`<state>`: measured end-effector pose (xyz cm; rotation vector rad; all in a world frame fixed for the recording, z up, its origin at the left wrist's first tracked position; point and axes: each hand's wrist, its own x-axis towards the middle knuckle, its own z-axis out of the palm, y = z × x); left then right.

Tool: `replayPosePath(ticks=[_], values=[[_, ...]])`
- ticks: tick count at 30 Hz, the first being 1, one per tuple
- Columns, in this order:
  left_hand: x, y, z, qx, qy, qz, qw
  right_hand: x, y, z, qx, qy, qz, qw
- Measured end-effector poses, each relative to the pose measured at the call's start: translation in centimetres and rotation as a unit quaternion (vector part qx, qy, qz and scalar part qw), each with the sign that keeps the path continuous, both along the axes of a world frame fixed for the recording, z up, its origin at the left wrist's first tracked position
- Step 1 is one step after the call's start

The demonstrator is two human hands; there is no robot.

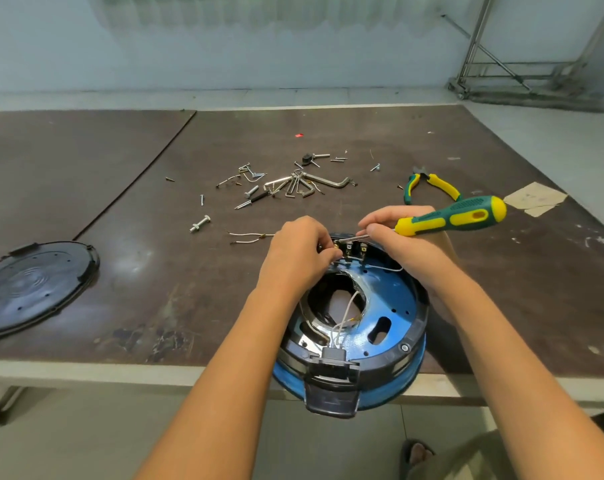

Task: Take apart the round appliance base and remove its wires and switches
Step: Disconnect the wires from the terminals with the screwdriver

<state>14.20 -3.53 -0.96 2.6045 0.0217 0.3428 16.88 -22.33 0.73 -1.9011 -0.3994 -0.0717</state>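
The round appliance base (394, 306), blue inside with a black rim, lies open at the table's near edge, its black latch hanging over it. White wires (343, 317) run through its centre hole. At the far rim sits a row of switch terminals (354, 249). My left hand (297, 252) pinches a part at those terminals. My right hand (397, 251) grips a green and yellow screwdriver (453, 216), whose metal tip reaches the terminals.
A black round cover (33, 289) lies at the left. Loose screws, bolts and hex keys (286, 183) are scattered mid-table. Yellow-green pliers (428, 187) lie behind the right hand. Two removed wires (248, 237) lie left of the base. Paper scrap (534, 199) at right.
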Motion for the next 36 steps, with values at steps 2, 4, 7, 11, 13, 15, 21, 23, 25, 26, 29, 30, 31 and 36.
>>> replayPosePath(ticks=[2,4,7,11,13,15,21,23,25,26,29,30,31,36], values=[[-0.6,-0.2,-0.1,-0.005,-0.007,-0.008,1.0,-1.0,-0.3,-0.2,0.018,0.013,-0.009,1.0],[-1.1,-0.4,-0.1,-0.007,-0.008,-0.017,1.0,-1.8,-0.5,-0.4,0.019,0.004,-0.02,1.0],[-1.3,-0.4,0.0,-0.012,0.0,-0.021,1.0,-2.1,-0.6,-0.5,0.019,0.002,-0.031,0.999],[-1.2,-0.3,0.0,-0.007,0.0,-0.024,1.0,-1.8,-0.6,-0.9,0.078,0.072,-0.04,0.994],[-1.1,-0.3,0.0,-0.005,0.001,-0.027,1.0,-1.5,-0.6,-1.1,0.096,0.098,-0.051,0.989],[-0.9,-0.2,0.0,0.001,0.004,-0.029,1.0,-1.2,-0.7,-1.1,0.102,0.126,-0.058,0.985],[-0.8,-0.1,0.0,0.007,0.008,-0.033,0.999,-0.4,-0.5,-0.8,0.137,0.185,-0.066,0.971],[-0.8,-0.2,0.0,0.004,0.012,-0.033,0.999,-0.2,-0.4,-0.6,0.141,0.195,-0.066,0.968],[-0.8,-0.2,-0.1,0.004,0.015,-0.031,0.999,0.0,-0.4,-0.6,0.152,0.204,-0.066,0.965],[-0.8,-0.2,-0.1,0.004,0.015,-0.03,0.999,0.0,-0.4,-0.7,0.155,0.206,-0.064,0.964],[-0.9,-0.2,-0.1,0.002,0.011,-0.03,0.999,0.3,-0.5,-0.6,0.161,0.215,-0.054,0.962],[-0.9,-0.2,-0.1,0.001,0.011,-0.03,0.999,0.4,-0.5,-0.6,0.169,0.221,-0.051,0.959],[-0.9,-0.2,-0.1,0.001,0.011,-0.03,0.999,0.5,-0.6,-0.7,0.176,0.225,-0.05,0.957],[-1.0,-0.3,-0.1,-0.002,0.008,-0.034,0.999,0.8,-0.8,-1.0,0.192,0.223,-0.032,0.955]])
